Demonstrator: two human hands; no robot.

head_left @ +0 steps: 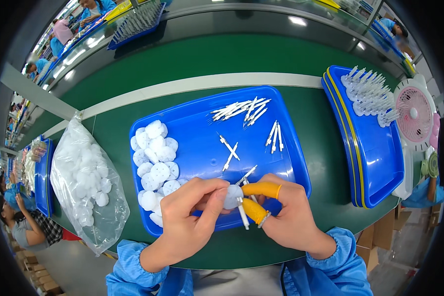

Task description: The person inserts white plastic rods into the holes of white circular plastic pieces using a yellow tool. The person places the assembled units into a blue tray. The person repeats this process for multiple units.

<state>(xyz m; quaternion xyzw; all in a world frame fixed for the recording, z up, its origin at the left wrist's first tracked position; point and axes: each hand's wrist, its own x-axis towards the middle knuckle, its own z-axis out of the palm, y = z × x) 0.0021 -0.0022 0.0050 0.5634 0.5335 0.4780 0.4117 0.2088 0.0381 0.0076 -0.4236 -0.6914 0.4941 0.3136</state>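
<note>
Here the left hand point(192, 217) pinches a white round disc point(232, 196) between thumb and fingers, closed on its left edge, just above the near rim of the blue tray point(202, 123). The right hand point(286, 214) meets it from the other side: its forefinger and thumb, each capped in an orange finger cot point(261, 189), are closed on a thin white pin point(242, 213) that stands against the disc and points down toward the person. Whether the pin already passes through the disc I cannot tell, as the fingers cover the joint. Both wrists come out of blue sleeves point(340, 256) at the lower edge.

In the tray, to the left of the hands, lies a heap of white discs point(155, 163) with small holes. Loose white pins point(239, 109) are scattered across the tray's far and middle parts, some in a bundle near the far rim, a few singly near the hands.

The tray rests on a green belt point(261, 59). Left of it lies a clear plastic bag point(86, 182) filled with more white discs. To the right is a stack of blue trays point(375, 163); at its far end stand finished pieces point(370, 93), discs with pins upright. Beyond that, at the table's right edge, stands a small pink fan point(414, 112).
</note>
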